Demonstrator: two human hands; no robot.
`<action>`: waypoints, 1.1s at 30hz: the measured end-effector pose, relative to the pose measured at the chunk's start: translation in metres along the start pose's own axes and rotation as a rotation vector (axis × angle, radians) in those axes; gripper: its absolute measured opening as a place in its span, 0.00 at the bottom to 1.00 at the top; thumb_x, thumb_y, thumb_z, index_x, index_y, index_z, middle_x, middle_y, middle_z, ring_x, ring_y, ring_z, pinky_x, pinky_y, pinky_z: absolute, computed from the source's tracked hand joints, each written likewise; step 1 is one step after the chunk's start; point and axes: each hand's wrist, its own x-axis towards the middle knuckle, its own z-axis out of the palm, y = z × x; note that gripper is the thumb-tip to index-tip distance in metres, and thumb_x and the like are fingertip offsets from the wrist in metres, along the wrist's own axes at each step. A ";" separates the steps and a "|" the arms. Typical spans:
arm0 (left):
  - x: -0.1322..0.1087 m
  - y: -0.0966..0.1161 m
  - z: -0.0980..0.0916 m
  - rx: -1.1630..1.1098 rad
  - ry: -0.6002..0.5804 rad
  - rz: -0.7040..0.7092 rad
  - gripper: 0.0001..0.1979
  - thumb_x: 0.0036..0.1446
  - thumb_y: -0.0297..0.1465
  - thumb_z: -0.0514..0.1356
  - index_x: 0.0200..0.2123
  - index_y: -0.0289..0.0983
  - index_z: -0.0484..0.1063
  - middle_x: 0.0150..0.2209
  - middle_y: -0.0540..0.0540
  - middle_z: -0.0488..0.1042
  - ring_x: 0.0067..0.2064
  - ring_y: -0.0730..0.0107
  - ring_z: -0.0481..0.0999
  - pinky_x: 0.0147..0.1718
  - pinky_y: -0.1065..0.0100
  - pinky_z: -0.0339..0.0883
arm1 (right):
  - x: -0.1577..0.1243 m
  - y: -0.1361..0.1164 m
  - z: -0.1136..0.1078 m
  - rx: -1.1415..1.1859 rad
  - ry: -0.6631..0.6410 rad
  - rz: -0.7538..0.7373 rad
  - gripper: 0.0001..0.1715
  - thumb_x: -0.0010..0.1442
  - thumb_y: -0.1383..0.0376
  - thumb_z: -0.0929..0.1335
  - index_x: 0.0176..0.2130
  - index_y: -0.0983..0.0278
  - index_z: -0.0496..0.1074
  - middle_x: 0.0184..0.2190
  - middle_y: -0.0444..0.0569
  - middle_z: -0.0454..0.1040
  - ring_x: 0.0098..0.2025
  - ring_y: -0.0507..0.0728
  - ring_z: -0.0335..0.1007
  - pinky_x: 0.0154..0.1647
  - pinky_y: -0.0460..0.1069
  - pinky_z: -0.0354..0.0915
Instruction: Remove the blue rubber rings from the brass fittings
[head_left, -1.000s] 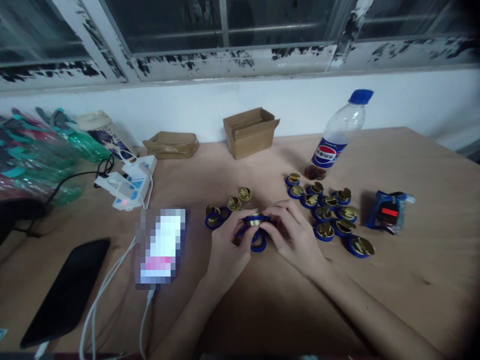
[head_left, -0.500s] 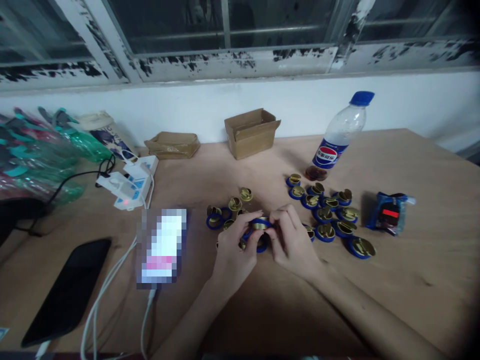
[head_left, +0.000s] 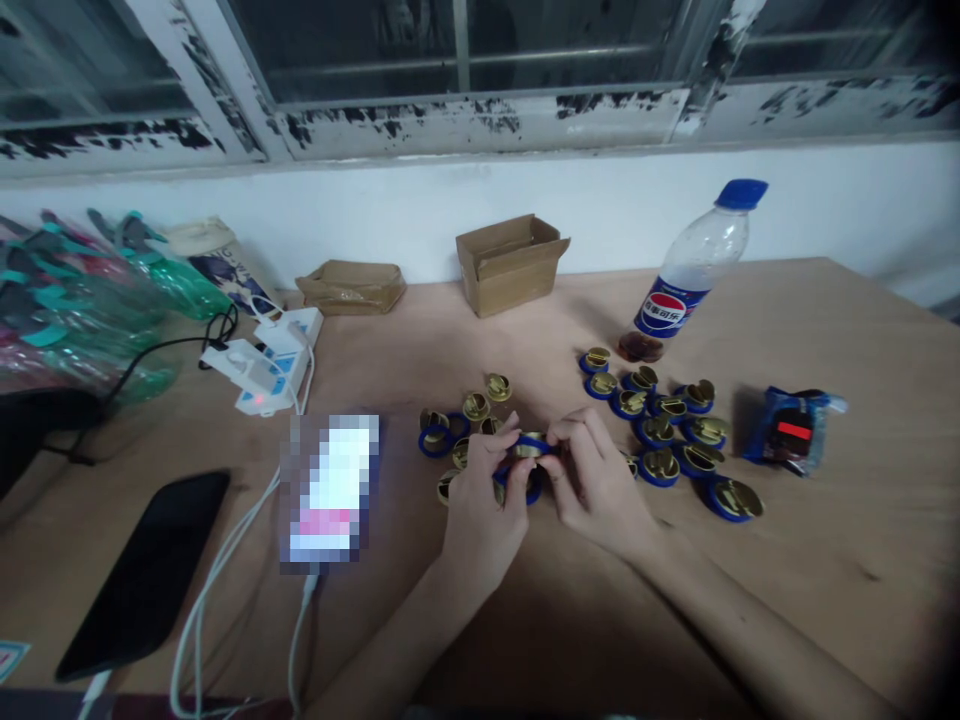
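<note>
Between my hands is a round gold metal piece with a blue ring [head_left: 532, 446] around it. My left hand [head_left: 486, 505] pinches its left side between thumb and fingers. On the right side, my right hand [head_left: 600, 488] closes its thumb and bent fingers on the blue edge. Behind and left of my left hand lie several gold pieces without rings [head_left: 475, 405] and loose blue rings [head_left: 435, 440], partly hidden by that hand. To the right of my right hand, several gold pieces fitted with blue rings [head_left: 660, 466] lie in a group.
A cola bottle [head_left: 675, 290] and a small blue packet [head_left: 793, 430] stand beyond and right of the group. Two cardboard boxes, one open [head_left: 514, 275] and one flatter [head_left: 352, 288], sit by the wall. Leftward are a lit phone [head_left: 334, 490], a black phone [head_left: 146, 575], cables and a power strip [head_left: 281, 360].
The whole scene has shifted slightly right in view. Both hands keep hold of the ringed gold piece, with little change in their grip.
</note>
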 end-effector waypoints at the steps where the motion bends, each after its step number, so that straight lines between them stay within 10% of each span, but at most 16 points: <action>1: -0.001 -0.001 0.001 -0.009 0.009 -0.004 0.08 0.61 0.27 0.56 0.44 0.39 0.63 0.53 0.39 0.72 0.54 0.64 0.75 0.51 0.61 0.72 | 0.000 0.000 0.000 0.000 0.002 -0.001 0.04 0.63 0.69 0.62 0.40 0.62 0.59 0.36 0.49 0.61 0.36 0.56 0.62 0.34 0.52 0.66; 33: 0.008 -0.004 -0.007 -0.013 -0.061 0.031 0.09 0.56 0.25 0.59 0.38 0.41 0.62 0.34 0.50 0.76 0.37 0.70 0.79 0.39 0.71 0.73 | -0.005 0.004 0.006 -0.047 -0.025 -0.005 0.06 0.62 0.71 0.61 0.40 0.62 0.58 0.37 0.51 0.61 0.38 0.58 0.63 0.36 0.53 0.66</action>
